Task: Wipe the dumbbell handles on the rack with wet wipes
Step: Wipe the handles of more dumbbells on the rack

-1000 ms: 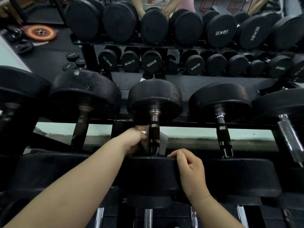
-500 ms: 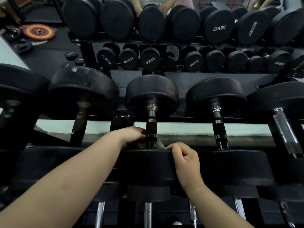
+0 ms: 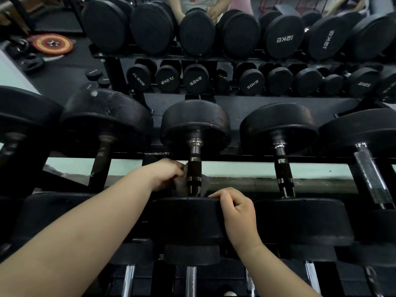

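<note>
A black dumbbell lies on the rack in the middle of the view, its dark handle (image 3: 194,168) running from a far head (image 3: 196,123) to a near head (image 3: 188,219). My left hand (image 3: 166,174) holds a pale wet wipe (image 3: 182,187) wrapped round the lower part of that handle; a corner of the wipe shows to the right of the handle. My right hand (image 3: 236,213) rests on the near head's top right edge with its fingers curled over the rim.
More dumbbells lie either side on the same rack rail (image 3: 246,157): a rusty-handled one (image 3: 100,163) to the left, chrome-handled ones (image 3: 282,168) (image 3: 370,174) to the right. Behind, a mirror reflects racks of labelled dumbbells (image 3: 285,37) and a person's hands (image 3: 212,11).
My left hand with the wipe slid down the handle towards the near head, then stays low on it. My right hand stays on the near head.
</note>
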